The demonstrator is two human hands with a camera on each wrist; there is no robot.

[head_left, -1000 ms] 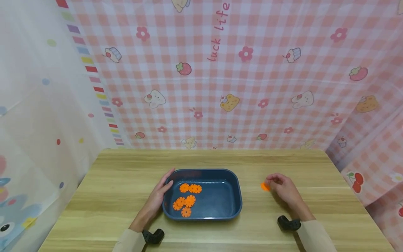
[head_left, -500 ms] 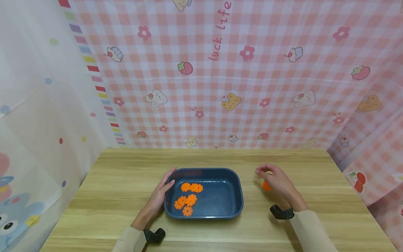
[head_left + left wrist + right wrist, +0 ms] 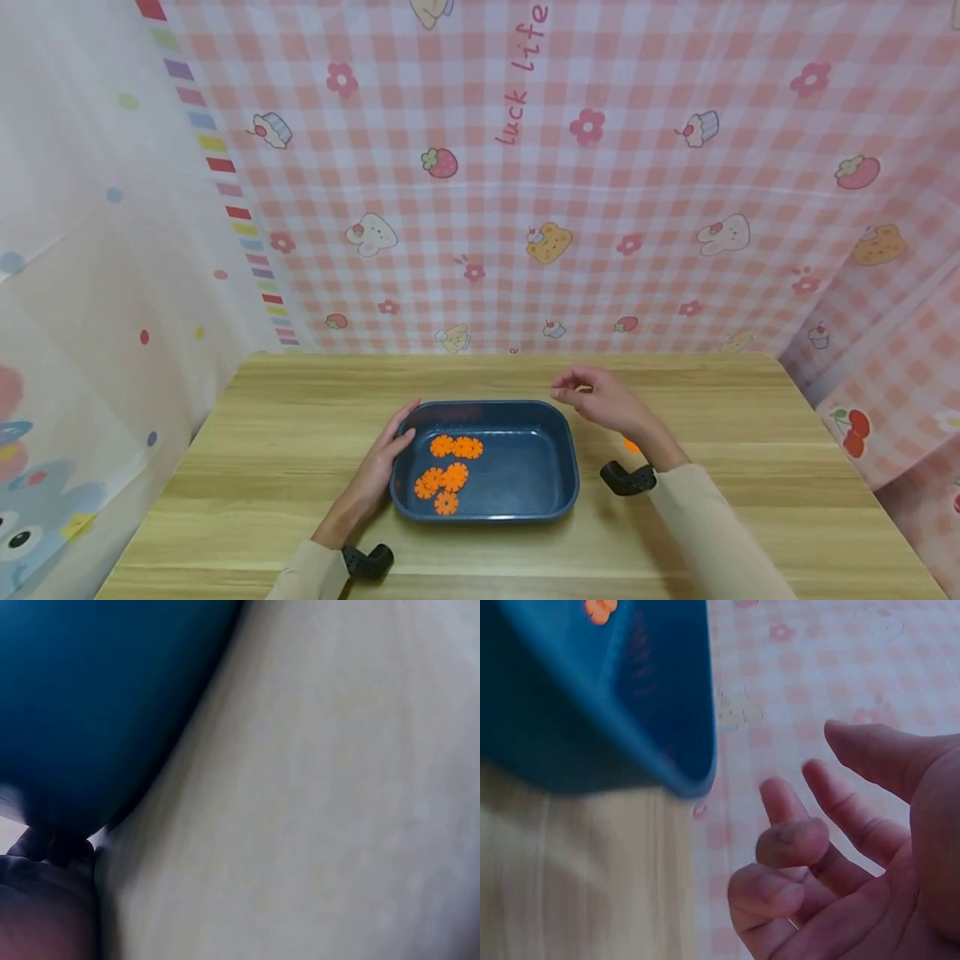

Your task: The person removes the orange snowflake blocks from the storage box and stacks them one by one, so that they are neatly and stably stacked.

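A dark blue tray (image 3: 517, 475) holds several orange notched discs (image 3: 454, 477) in its left half. At the tray's left end, the left hand (image 3: 372, 471) grips the wall, thumb over the rim and fingers outside. The right hand (image 3: 600, 400) is in the air just off the tray's back right corner. In the right wrist view, that hand (image 3: 847, 855) has its thumb apart from loosely bent fingers, with nothing held. Partly hidden by the right forearm, more orange (image 3: 632, 446) lies on the table to the right of the tray.
The wooden table (image 3: 300, 433) runs back to a pink checked cloth (image 3: 487, 208). A white patterned cloth (image 3: 112, 275) hangs at the left. Black wrist devices sit at the left wrist (image 3: 369, 562) and the right wrist (image 3: 628, 479).
The right hand has moved left from beside the orange on the right, over to the tray's back right corner. The left hand and the tray have stayed in place.
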